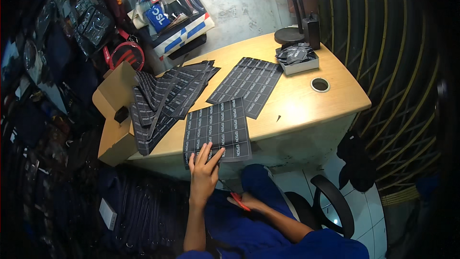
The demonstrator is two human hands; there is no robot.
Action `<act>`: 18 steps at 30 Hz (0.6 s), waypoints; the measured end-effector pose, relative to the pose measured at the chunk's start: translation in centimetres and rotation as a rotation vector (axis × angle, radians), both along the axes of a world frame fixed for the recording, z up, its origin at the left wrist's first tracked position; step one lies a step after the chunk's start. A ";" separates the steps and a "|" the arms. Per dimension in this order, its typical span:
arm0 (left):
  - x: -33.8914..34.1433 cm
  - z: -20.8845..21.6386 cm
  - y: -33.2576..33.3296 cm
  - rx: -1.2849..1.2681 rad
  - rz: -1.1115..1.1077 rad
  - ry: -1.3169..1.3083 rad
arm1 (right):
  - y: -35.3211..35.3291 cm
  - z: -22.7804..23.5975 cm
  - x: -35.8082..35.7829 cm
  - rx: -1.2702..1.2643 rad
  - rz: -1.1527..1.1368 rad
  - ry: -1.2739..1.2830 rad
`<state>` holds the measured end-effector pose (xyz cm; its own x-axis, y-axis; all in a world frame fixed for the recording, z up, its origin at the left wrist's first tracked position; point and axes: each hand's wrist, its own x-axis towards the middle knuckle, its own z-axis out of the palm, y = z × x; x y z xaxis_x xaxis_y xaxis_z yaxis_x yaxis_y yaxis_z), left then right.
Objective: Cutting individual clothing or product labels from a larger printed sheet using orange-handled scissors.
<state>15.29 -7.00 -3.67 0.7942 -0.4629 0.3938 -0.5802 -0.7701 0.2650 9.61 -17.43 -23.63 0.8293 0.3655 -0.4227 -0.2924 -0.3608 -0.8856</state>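
A dark grey sheet [218,122] printed with a grid of light lettering lies at the table's near edge and slightly overhangs it. My left hand [205,175] rests on its lower part, fingers spread flat. Low over my lap, my right hand [248,202] is closed around red-handled scissors [239,201]; their blades are hard to make out. Just beyond the first sheet, more sheets of the same print [254,80] lie overlapping. To the left, a fanned pile of similar sheets and strips [175,93] covers part of the table.
An open cardboard box [112,129] stands at the table's left end. At the far right are a small white box of dark cut pieces [301,67], a black stand [290,36] and a cable hole ring [320,85]. A chair armrest [338,201] is at my right. Packed goods crowd the left.
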 end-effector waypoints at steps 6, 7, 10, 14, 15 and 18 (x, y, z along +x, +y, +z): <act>-1.2 -0.5 2.1 -0.011 0.052 0.007 | -0.4 -2.3 -2.2 0.458 -0.285 0.188; -1.4 -0.6 2.4 -0.020 0.060 0.004 | -0.7 -1.1 -2.6 0.491 -0.263 0.202; -1.9 -1.2 2.9 -0.065 0.071 -0.006 | -1.6 0.4 -3.1 0.740 -0.348 0.266; -3.0 -2.2 3.1 -0.161 0.078 -0.042 | -2.8 2.0 -3.9 1.106 -0.404 0.205; -3.5 -2.5 2.9 -0.176 0.080 -0.046 | -3.0 2.8 -4.1 1.172 -0.435 0.157; -4.9 -3.1 2.8 -0.166 0.068 -0.026 | -3.0 6.3 -4.1 1.248 -0.541 -0.032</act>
